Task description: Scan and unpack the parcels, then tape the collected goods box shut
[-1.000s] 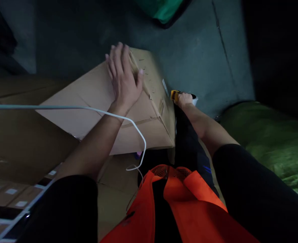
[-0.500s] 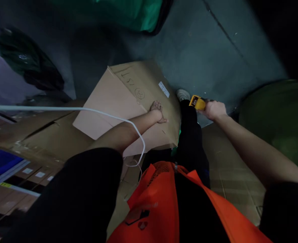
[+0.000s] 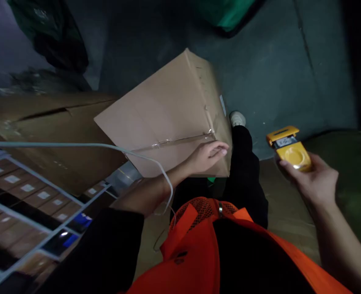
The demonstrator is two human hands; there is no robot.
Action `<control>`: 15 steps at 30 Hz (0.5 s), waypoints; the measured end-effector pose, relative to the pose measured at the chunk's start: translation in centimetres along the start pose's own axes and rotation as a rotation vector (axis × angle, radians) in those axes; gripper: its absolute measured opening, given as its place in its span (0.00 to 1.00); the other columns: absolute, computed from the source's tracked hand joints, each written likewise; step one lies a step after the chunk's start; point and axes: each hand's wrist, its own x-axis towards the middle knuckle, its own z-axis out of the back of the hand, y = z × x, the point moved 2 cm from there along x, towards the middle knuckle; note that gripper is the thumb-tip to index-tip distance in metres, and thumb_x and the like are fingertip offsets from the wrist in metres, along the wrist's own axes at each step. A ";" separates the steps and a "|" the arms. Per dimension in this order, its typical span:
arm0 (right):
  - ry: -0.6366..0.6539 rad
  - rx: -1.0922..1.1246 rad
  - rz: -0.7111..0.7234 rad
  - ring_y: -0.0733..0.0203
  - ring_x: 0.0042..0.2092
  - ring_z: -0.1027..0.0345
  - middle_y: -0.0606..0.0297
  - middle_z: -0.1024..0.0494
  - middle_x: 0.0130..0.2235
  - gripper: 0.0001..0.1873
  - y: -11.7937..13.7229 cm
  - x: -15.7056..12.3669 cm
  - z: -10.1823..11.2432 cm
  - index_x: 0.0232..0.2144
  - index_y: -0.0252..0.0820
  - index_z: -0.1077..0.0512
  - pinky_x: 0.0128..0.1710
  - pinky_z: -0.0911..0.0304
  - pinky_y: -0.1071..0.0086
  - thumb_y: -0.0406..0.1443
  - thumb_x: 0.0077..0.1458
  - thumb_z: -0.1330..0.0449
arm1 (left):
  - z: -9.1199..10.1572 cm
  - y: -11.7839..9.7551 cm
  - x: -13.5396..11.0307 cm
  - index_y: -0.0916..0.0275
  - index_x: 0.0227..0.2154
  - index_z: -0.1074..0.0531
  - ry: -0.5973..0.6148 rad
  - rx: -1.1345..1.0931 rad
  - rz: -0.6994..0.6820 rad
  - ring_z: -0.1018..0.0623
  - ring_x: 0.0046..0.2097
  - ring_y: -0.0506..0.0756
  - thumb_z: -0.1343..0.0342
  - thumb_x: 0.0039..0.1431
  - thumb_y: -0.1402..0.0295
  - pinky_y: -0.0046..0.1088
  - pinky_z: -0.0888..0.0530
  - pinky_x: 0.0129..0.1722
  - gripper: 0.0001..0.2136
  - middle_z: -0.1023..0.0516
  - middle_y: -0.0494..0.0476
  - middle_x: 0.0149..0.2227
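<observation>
A large cardboard box [image 3: 165, 106] stands tilted in front of my legs, a tape seam running across its near face. My left hand [image 3: 206, 157] is at its right edge, fingers loosely bent and apart, holding nothing. I cannot tell whether it touches the cardboard. Out to the right, my right hand [image 3: 317, 179] is closed around a yellow handheld device [image 3: 292, 151] with a round ring on its face and a pale label under a raised top end. My right palm and part of the device's lower end are hidden.
A pale cable [image 3: 107, 145] crosses from the left over my left forearm. Another brown carton [image 3: 54, 143] stands at left, above racks of labelled boxes [image 3: 27, 188]. A dark green bag [image 3: 52, 32] lies upper left, a green item [image 3: 226, 14] at the top, and an olive mass [image 3: 348, 175] at right.
My left hand has gone from lying flat on the box's marked side to hovering or resting at its edge. The box has turned. My right hand has swung right and nearer with the yellow device.
</observation>
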 end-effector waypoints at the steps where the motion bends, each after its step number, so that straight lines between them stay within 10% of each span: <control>1: -0.036 0.050 -0.028 0.28 0.55 0.20 0.56 0.16 0.56 0.41 2.9 -1.7 -0.5 0.73 0.67 0.40 0.48 0.18 0.38 0.61 0.62 0.39 | 0.8 1.4 -1.7 0.54 0.52 0.18 -0.044 -0.155 0.068 0.20 0.60 0.62 0.42 0.71 0.52 0.42 0.26 0.64 0.17 0.18 0.62 0.58; 6: 0.120 0.028 0.215 0.32 0.52 0.17 0.62 0.16 0.57 0.45 15.1 -9.5 -9.1 0.73 0.70 0.39 0.48 0.16 0.37 0.58 0.57 0.31 | 2.6 9.6 -7.4 0.60 0.47 0.16 0.031 -0.816 0.276 0.17 0.54 0.61 0.35 0.62 0.40 0.37 0.21 0.53 0.27 0.15 0.65 0.53; 15: 0.093 0.016 0.308 0.35 0.56 0.19 0.60 0.19 0.61 0.48 21.4 -21.0 -29.6 0.73 0.67 0.37 0.53 0.18 0.38 0.59 0.54 0.29 | 10.8 20.8 -23.1 0.63 0.36 0.14 0.082 -0.814 0.227 0.18 0.38 0.54 0.25 0.48 0.41 0.27 0.24 0.39 0.28 0.14 0.60 0.39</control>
